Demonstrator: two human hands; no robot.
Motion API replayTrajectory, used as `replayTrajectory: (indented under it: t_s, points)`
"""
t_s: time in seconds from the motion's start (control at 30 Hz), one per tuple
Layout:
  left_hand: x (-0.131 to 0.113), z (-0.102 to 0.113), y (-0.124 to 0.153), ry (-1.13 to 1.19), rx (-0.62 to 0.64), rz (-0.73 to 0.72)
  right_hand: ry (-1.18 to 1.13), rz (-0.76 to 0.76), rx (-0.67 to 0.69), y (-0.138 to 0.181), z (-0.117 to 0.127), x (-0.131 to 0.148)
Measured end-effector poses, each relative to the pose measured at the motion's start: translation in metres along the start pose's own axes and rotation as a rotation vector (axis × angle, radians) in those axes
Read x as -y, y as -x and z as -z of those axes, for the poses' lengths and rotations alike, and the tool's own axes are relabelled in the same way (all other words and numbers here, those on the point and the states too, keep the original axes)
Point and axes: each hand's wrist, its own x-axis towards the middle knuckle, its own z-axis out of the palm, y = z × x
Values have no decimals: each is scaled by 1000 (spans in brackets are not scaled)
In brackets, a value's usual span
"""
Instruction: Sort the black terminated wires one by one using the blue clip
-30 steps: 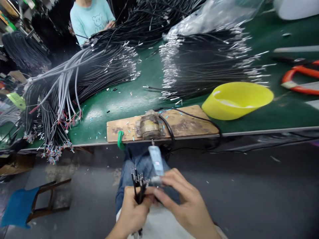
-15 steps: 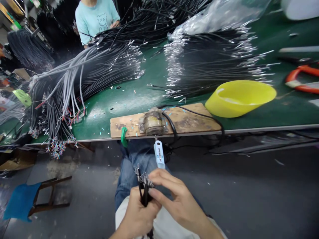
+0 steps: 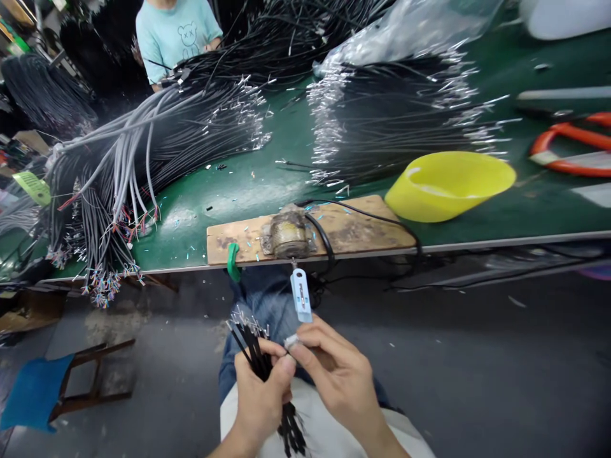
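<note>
My left hand (image 3: 261,395) is wrapped round a bundle of thin black cables (image 3: 256,353). Their silvery stripped ends fan out above the fist, and the lower lengths hang below it over my lap. Thumb and fingers of my right hand (image 3: 340,369) pinch the pale wire end (image 3: 291,342) of one cable, close to the left thumb. Just above the right fingertips, a light-blue plastic piece (image 3: 301,298) hangs from the shaft of a small worn motor (image 3: 289,234). That motor sits on a wooden board (image 3: 358,234) at the table edge.
A green clamp (image 3: 233,262) grips the board. On the green table (image 3: 229,197) lie black cable bundles (image 3: 396,121), grey cables (image 3: 128,152), a yellow cut-open container (image 3: 449,191) and orange-handled pliers (image 3: 548,149). A person (image 3: 179,35) is across the table. A blue-seated chair (image 3: 35,391) stands left.
The cable bundle has tilted left and spread out in my left hand. My right fingers have closed on one pale wire end, drawn to the right of the bundle. The view has shifted slightly.
</note>
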Motion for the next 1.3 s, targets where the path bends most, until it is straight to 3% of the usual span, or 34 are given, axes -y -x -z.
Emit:
replayTrajectory:
  t_s: [0.1, 0.27, 0.33, 0.4, 0.5, 0.63, 0.73, 0.83, 0.93, 1.13, 1.3]
  points:
    - [4, 1, -2, 77, 61, 57, -76, -102, 19, 1, -1, -2]
    - [3, 4, -5, 148, 94, 116, -429, -331, 154, 4, -2, -12]
    - [-1, 4, -5, 156, 102, 172, -445, -366, 187, 4, -2, -13]
    - [-4, 4, -6, 134, 73, 187, -357, -365, 176, 2, -2, -13]
    - [-6, 3, -5, 80, 0, 77, -300, -409, 97, 1, -4, -11]
    - [-3, -2, -2, 80, -9, 9, -568, -583, 6, 2, -12, -8]
    - [-2, -8, -1, 140, 31, 71, -765, -765, 18, 1, -15, -4]
    - [-7, -12, -2, 176, 38, 167, -798, -843, 74, -2, -14, -1]
    - [-13, -11, -4, 148, 57, 195, -774, -808, 96, -4, -10, -1]
    - [-15, -4, -6, 118, 184, 182, -527, -579, 43, -2, -5, -4]
    - [-16, -8, -5, 67, 158, 54, -506, -480, 32, 2, -9, -6]
